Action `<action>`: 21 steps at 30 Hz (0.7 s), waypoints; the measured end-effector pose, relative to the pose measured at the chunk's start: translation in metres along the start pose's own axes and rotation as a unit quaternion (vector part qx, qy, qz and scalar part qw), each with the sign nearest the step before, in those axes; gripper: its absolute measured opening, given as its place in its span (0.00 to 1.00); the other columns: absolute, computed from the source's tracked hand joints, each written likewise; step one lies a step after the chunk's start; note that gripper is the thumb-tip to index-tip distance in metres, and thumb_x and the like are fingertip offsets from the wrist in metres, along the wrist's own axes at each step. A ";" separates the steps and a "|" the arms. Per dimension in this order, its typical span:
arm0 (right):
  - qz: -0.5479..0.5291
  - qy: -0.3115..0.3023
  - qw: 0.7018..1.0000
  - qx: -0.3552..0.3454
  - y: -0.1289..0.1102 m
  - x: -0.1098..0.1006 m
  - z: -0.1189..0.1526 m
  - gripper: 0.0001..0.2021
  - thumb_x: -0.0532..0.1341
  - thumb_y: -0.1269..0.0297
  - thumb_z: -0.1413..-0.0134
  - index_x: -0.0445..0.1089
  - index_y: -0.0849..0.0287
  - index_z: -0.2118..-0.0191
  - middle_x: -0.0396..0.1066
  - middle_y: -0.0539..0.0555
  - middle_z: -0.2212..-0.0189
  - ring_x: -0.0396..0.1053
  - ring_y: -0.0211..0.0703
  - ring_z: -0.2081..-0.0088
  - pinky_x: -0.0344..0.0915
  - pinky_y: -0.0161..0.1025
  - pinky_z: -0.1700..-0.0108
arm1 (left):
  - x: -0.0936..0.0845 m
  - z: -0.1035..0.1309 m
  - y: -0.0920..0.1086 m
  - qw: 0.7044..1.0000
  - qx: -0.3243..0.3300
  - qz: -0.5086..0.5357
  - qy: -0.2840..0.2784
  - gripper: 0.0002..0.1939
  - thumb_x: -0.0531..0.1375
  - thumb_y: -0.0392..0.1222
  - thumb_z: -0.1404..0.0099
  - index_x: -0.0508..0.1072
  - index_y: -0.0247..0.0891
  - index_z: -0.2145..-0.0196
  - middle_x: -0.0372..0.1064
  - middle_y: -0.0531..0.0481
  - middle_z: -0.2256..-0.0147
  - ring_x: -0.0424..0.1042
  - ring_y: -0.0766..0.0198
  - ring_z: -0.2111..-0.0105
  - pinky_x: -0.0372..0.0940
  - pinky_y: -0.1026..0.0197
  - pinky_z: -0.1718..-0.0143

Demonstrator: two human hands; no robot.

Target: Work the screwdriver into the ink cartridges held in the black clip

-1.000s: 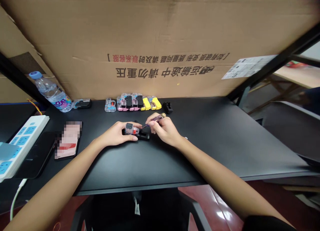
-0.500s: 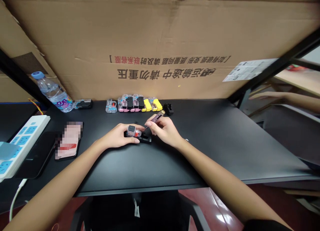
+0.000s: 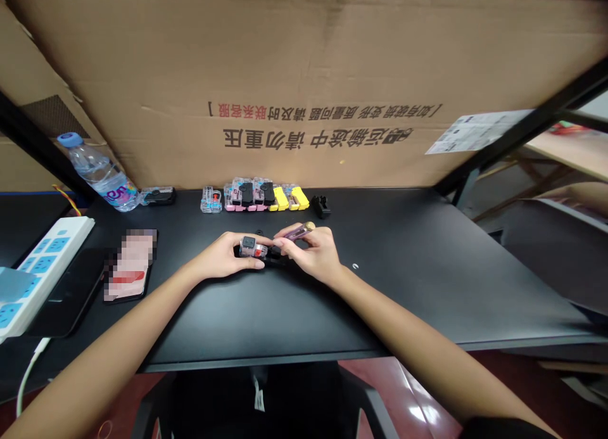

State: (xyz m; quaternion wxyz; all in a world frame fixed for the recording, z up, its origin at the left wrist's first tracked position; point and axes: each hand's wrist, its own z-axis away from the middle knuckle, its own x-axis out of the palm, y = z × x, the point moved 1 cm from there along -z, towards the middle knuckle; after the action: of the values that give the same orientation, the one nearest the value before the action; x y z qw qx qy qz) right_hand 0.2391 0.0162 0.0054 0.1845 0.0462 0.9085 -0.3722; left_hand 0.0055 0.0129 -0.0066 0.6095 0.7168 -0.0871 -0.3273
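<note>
My left hand (image 3: 223,256) grips a small clear-cased device (image 3: 248,247) with a dark square panel on top and a red part inside. A black piece (image 3: 272,256) lies against the device's right side, partly covered by my fingers. In my right hand (image 3: 311,252) is a slim purple pen-shaped tool (image 3: 299,232) with a gold end. It leans over the black piece, its lower tip hidden behind my fingers. Both hands are closed and nearly touching, low over the black table (image 3: 266,318).
Along the back stand several clear-cased devices (image 3: 244,195) with black or yellow parts, and a black part (image 3: 321,206). At left are a water bottle (image 3: 104,176), phone (image 3: 137,261) and power strip (image 3: 59,252). A tiny white piece (image 3: 355,266) lies right of my wrist. Cardboard (image 3: 308,59) rises behind.
My right hand has shifted slightly left and down, and the purple tool leans lower. The black piece is now more covered. My left hand keeps its grip on the device, almost still.
</note>
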 end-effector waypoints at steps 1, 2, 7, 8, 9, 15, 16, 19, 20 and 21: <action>-0.004 0.002 1.000 0.004 0.000 0.000 0.000 0.16 0.68 0.57 0.32 0.77 0.57 0.72 0.82 0.54 0.73 0.78 0.40 0.75 0.76 0.36 0.70 | 0.000 0.000 0.000 1.000 0.002 -0.001 0.001 0.25 0.72 0.46 0.36 0.82 0.38 0.42 0.82 0.46 0.53 0.79 0.57 0.56 0.71 0.58 0.49; -0.007 0.002 1.000 0.011 0.000 0.000 0.000 0.17 0.68 0.57 0.32 0.77 0.57 0.72 0.82 0.53 0.74 0.79 0.41 0.74 0.76 0.36 0.70 | 0.000 0.000 -0.001 1.000 0.004 -0.002 0.003 0.25 0.72 0.46 0.36 0.82 0.38 0.42 0.82 0.45 0.53 0.79 0.56 0.55 0.71 0.57 0.49; -0.013 -0.022 0.997 0.073 0.002 0.000 0.001 0.19 0.66 0.50 0.31 0.77 0.57 0.71 0.80 0.54 0.74 0.78 0.43 0.73 0.76 0.39 0.70 | 0.000 0.000 -0.002 1.000 0.002 -0.006 0.006 0.26 0.73 0.48 0.36 0.82 0.38 0.42 0.82 0.44 0.50 0.80 0.54 0.52 0.72 0.54 0.46; -0.014 -0.034 0.996 0.082 0.002 -0.001 0.001 0.19 0.65 0.49 0.30 0.77 0.57 0.69 0.80 0.55 0.72 0.77 0.43 0.73 0.76 0.39 0.70 | -0.001 -0.001 -0.002 1.000 -0.001 -0.003 0.005 0.26 0.73 0.48 0.36 0.82 0.38 0.42 0.82 0.43 0.49 0.80 0.53 0.51 0.72 0.53 0.45; -0.016 -0.048 0.995 0.088 0.003 -0.002 0.000 0.20 0.63 0.48 0.28 0.77 0.57 0.67 0.80 0.56 0.70 0.77 0.42 0.73 0.75 0.39 0.69 | -0.001 -0.001 -0.002 1.000 -0.004 0.003 0.003 0.26 0.73 0.48 0.36 0.82 0.38 0.42 0.82 0.43 0.48 0.80 0.52 0.50 0.72 0.52 0.43; -0.046 -0.115 0.988 0.093 0.005 -0.004 -0.002 0.21 0.55 0.46 0.23 0.75 0.58 0.59 0.77 0.56 0.66 0.75 0.42 0.70 0.73 0.38 0.67 | -0.005 -0.002 -0.004 0.999 -0.015 0.033 -0.026 0.29 0.73 0.49 0.37 0.80 0.36 0.41 0.83 0.40 0.47 0.82 0.50 0.48 0.73 0.49 0.41; -0.049 -0.119 0.987 0.093 0.006 -0.004 -0.002 0.21 0.55 0.46 0.23 0.74 0.58 0.59 0.77 0.56 0.66 0.74 0.41 0.70 0.73 0.38 0.67 | -0.006 -0.002 -0.004 0.999 -0.016 0.028 -0.027 0.29 0.73 0.49 0.37 0.80 0.36 0.42 0.83 0.40 0.47 0.82 0.50 0.49 0.73 0.50 0.42; -0.074 -0.125 0.984 0.106 0.009 -0.003 0.000 0.19 0.58 0.46 0.25 0.74 0.58 0.59 0.77 0.55 0.67 0.73 0.40 0.72 0.73 0.38 0.68 | -0.006 -0.001 -0.003 0.999 -0.019 0.011 -0.028 0.28 0.73 0.50 0.38 0.81 0.36 0.42 0.83 0.40 0.47 0.81 0.50 0.49 0.73 0.51 0.43; -0.084 -0.124 0.982 0.112 0.010 -0.003 0.000 0.19 0.59 0.46 0.26 0.74 0.58 0.59 0.77 0.54 0.68 0.73 0.40 0.74 0.73 0.38 0.69 | -0.006 -0.001 -0.003 0.999 -0.018 0.009 -0.030 0.29 0.73 0.50 0.37 0.80 0.36 0.42 0.82 0.40 0.47 0.81 0.50 0.49 0.73 0.51 0.43; -0.093 -0.121 0.981 0.117 0.010 -0.002 0.000 0.18 0.60 0.47 0.27 0.74 0.58 0.59 0.77 0.53 0.69 0.72 0.39 0.75 0.73 0.38 0.69 | -0.006 -0.001 -0.003 0.999 -0.015 0.007 -0.031 0.29 0.73 0.50 0.37 0.80 0.36 0.41 0.82 0.40 0.46 0.81 0.51 0.48 0.73 0.51 0.43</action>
State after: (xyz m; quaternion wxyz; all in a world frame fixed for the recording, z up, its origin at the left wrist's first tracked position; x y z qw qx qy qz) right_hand 0.2435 0.0234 -0.0007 0.2513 -0.0623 0.8296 -0.4946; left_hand 0.0008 0.0173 -0.0070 0.6196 0.6961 -0.1058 -0.3469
